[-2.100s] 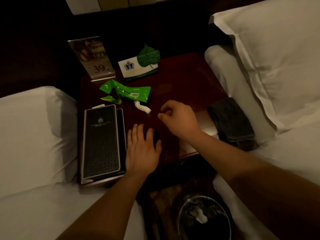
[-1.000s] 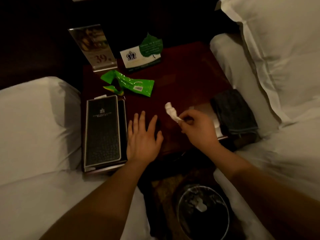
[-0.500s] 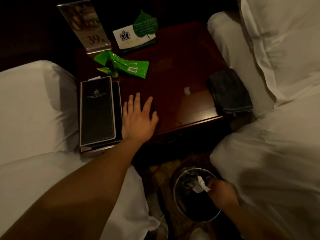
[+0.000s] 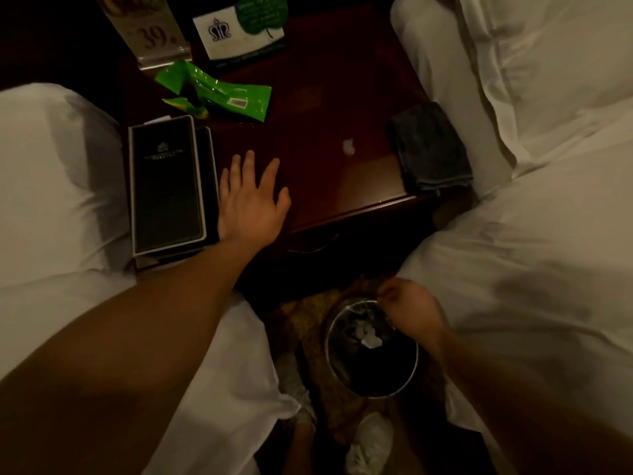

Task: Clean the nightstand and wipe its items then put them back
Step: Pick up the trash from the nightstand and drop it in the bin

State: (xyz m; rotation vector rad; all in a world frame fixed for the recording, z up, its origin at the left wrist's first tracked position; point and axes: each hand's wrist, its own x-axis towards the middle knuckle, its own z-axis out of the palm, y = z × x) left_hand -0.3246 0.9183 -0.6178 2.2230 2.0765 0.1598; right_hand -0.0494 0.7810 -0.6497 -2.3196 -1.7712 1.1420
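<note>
L hand (image 4: 251,200) lies flat on the nightstand (image 4: 325,108), palm down, fingers straight and spread, holding nothing. Its little-finger side is against or just beside the black folder (image 4: 168,180); can't tell which. R hand (image 4: 409,308) is down low at the far rim of the bin (image 4: 376,395) on the floor. Its fingers are loosely curled w/ nothing visible in them; it's a bit blurred but looks empty. A white scrap (image 4: 368,337) sits inside the bin.

Next rubbish is prob. the green wrapper (image 4: 233,96). It lies on the far left part of the top, beyond the L hand's fingertips and up-left of the R hand, w/ the nightstand's front edge btwn it and the R. Its long axis runs across the top, left to right, right end dipping a little toward the front. L hand is much nearer. R hand is the free one but would need to rise and cross over.

The wrapper looks shiny and crumpled, left end twisted and torn open, pale label near the right end. Prob. light and floppy, so a pinch should do.

Also on top: grey cloth (image 4: 431,145) at the right front edge, and a small white bit (image 4: 348,147) btwn cloth and L hand. Scrap or smear, can't tell.
</note>
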